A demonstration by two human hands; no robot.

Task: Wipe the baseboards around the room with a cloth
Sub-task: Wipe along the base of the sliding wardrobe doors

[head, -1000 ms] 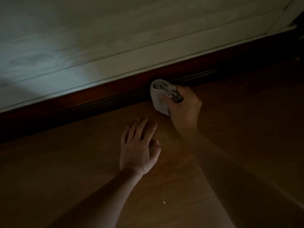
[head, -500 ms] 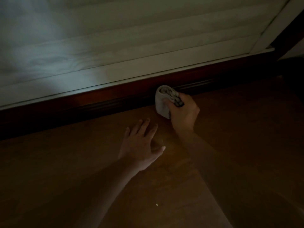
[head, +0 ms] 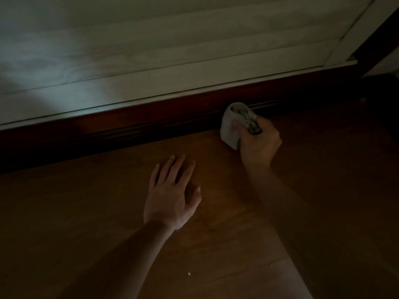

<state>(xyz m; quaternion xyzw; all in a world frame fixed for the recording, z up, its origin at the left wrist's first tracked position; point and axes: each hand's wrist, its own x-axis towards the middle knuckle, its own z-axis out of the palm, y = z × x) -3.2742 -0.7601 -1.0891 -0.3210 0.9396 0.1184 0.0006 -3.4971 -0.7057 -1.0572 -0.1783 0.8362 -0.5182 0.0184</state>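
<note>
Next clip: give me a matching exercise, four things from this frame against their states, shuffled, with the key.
1 left hand
2 right hand
3 cloth
4 baseboard

A dark reddish strip under the white panel
B grips the cloth
C flat on the floor, fingers straight
D bunched, held at the baseboard

Pairs: 1-C, 2-B, 3-D, 4-A

Dim light: baseboard (head: 151, 124) dark reddish-brown across mid-frame, floor (head: 86, 212) warm brown wood below, panel (head: 172, 50) whitish with horizontal bands in upper frame, cloth (head: 228, 128) pale grey, darker mottled patterning at its bunched top.
</note>
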